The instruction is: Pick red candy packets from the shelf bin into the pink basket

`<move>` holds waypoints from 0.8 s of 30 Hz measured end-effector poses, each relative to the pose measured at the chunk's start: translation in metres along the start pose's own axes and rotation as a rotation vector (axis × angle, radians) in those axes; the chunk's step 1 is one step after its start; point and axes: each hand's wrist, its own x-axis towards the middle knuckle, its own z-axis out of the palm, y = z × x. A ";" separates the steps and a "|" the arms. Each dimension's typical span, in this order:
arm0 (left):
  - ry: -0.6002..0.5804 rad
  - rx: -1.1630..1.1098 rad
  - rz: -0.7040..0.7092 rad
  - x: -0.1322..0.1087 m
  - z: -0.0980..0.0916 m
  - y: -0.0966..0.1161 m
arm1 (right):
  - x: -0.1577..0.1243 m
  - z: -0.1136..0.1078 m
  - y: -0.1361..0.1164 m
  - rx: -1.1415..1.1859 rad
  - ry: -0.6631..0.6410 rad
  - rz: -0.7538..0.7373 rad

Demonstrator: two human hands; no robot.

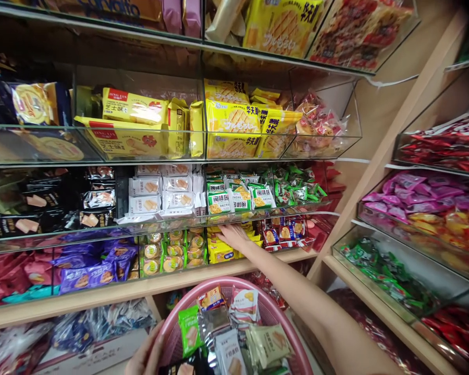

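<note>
If the pink basket [219, 283] tips: it's heaped with snack packets [230, 333] at bottom centre, and only the left hand [146, 357] has it, on one side of the rim. My guess is a small tilt away from that hand sends the top ones sliding out.
Bin edge: the right hand [234, 237] reaches in under the clear tray of green-and-white packets [238, 198] in mid frame. There isn't much room, so a fast pull back could bump the knuckles or catch that tray.
Yellow packets [221, 253]: they're loosely stacked in the bottom-row bin, just left of the red packets [281, 234]. Tugging one from low in the pile could drag its neighbours over the front wall onto the wooden shelf [101, 297].
Right grip: palm down, fingers stretched fairly flat toward the left and resting on the yellow packets. It isn't curled round anything I can see, though the fingertips are partly hidden by the bin.
Left grip: curled onto the basket rim at the bottom edge of the frame. Only part of the hand shows, but it looks closed on the rim.
Where things sit: the yellow packets are centre frame, just above the basket's far rim. The basket is straight below them.
</note>
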 end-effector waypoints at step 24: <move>-0.002 0.146 -0.054 -0.002 -0.002 0.019 | -0.076 -0.007 0.001 0.083 0.359 -0.231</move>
